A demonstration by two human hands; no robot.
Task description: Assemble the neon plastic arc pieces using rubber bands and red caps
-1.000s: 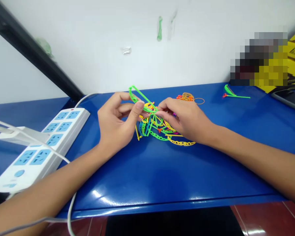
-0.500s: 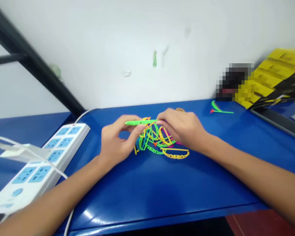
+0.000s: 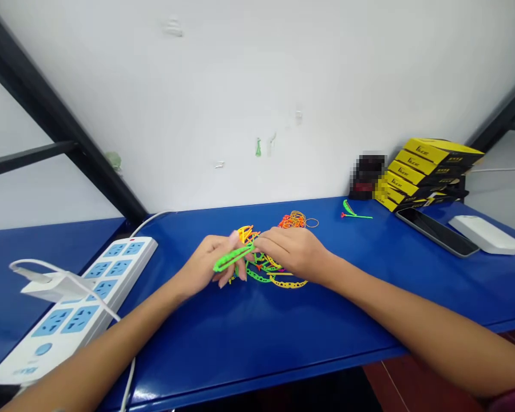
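A small green plastic toy bow (image 3: pixel 234 258), made of a curved strip with holes and a straight strip, is held above the table. My right hand (image 3: pixel 294 252) pinches its right end with closed fingers. My left hand (image 3: pixel 212 260) is at the bow's left part, thumb raised and fingers spread; the bow crosses in front of its palm, and I cannot tell whether they touch. Behind and below both hands lies a tangled pile of similar yellow, green and orange pieces (image 3: pixel 288 284), partly hidden by the hands.
Orange rubber bands (image 3: pixel 298 219) lie behind my right hand. Farther right are a green piece with a red-tipped stick (image 3: pixel 356 216), stacked yellow-black boxes (image 3: pixel 420 171), a phone (image 3: pixel 438 232) and a white box-shaped object (image 3: pixel 487 234). A power strip (image 3: pixel 90 286) with cables stands left on the blue table (image 3: pixel 257 343).
The green bow has swung so its left end points lower and nearer to me. My left hand's fingers have come off their pinch and spread. The camera view has shifted.
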